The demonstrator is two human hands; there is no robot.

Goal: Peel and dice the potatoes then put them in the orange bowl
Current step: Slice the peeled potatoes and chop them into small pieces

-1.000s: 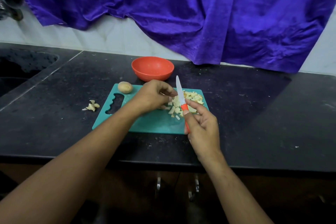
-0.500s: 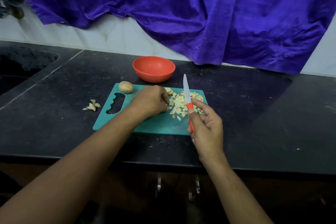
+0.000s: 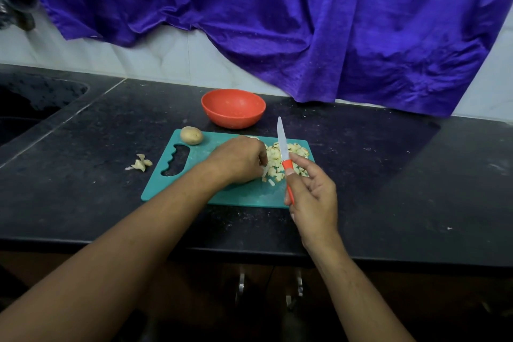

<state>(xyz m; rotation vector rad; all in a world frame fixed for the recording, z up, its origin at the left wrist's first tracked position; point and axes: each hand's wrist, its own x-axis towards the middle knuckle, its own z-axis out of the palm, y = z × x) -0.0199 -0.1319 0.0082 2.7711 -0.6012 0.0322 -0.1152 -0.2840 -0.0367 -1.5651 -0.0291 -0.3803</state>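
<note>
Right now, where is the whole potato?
In the head view, the whole potato sits on the far left corner of the teal cutting board, just left of and in front of the orange bowl.

Speckled glossy countertop (image 3: pixel 388 164), plastic bowl (image 3: pixel 233 108)

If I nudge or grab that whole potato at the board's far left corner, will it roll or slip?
The potato is oval and sits at the edge of the cutting board, so a nudge would probably roll it onto the counter. Its skin looks unpeeled and matte, so it is likely grippy, not slippery.
</note>
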